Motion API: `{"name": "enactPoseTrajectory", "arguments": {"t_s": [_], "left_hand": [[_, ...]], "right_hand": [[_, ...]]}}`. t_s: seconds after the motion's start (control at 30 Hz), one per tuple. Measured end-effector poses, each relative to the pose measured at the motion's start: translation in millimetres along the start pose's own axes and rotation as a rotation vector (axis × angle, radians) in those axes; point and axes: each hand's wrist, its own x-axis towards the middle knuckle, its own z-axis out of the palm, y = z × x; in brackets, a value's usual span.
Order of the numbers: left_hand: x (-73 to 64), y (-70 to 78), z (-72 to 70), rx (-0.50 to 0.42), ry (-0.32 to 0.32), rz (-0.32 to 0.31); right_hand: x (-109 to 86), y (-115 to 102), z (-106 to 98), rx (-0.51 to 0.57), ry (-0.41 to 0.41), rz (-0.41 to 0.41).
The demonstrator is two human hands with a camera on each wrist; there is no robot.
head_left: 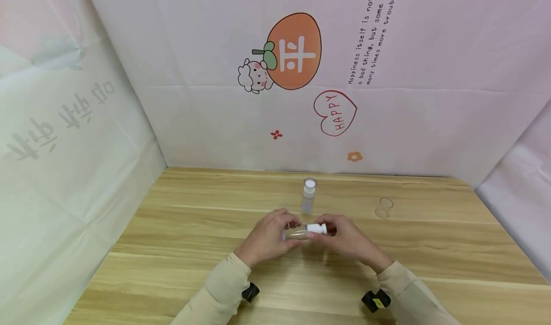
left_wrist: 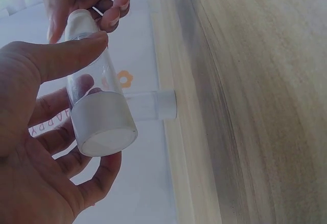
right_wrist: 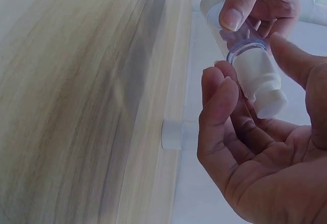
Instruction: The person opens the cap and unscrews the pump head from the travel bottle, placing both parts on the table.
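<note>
Bottle [left_wrist: 104, 114] in grip of left fingers [left_wrist: 104, 179], white top [right_wrist: 255, 73] between right fingers [right_wrist: 218, 104] (grasp unclear).

The backdrop [head_left: 318, 83] bears "HAPPY" in a heart [head_left: 335, 113] and lines [head_left: 372, 40] beginning "Happiness itself".

Tabletop [head_left: 193, 205]: pale yellow-brown, wood-patterned, grain streaks running left to right as seen from the head; a straight far edge. From the wrists, one broad grey-brown streak shows among lighter bands.

Directly on it, two items, both on the far half and well apart.

1. Standing bottle [head_left: 308, 201]: upright, near mid-table, just short of the far edge. Clear body, white upper part, thin dark ring at the top. White base [left_wrist: 166, 105] rests on the wood; seen sideways from both wrists.

2. Clear cup-like piece [head_left: 382, 210]: right of the bottle, upright, short, see-through, dark-rimmed. Which end is open: cannot tell.
</note>
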Motion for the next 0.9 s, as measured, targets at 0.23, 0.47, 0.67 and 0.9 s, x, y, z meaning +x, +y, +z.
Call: {"name": "enactPoseTrajectory", "arguments": {"t_s": [0.23,0.47,0.67,0.9], "left_hand": [[0.5,-1.8,1.4,0.002,-0.004,0.003],[1.1,-1.8,-0.1,-0.021,-0.022,-0.018],[1.1,-3.1,-1.8,-0.097,-0.053,-0.049],[0.2,-3.9,-3.4,-0.157,-0.082,-0.065]], "right_hand": [[1.4,-1.8,0.5,0.009,0.015,-0.008],[1.7,-1.5,0.6,-0.032,0.052,-0.052],[0.8,-2.6,0.0,-0.037,0.058,-0.106],[-1.0,-4.2,0.5,0.0,0.038,-0.162]]}}
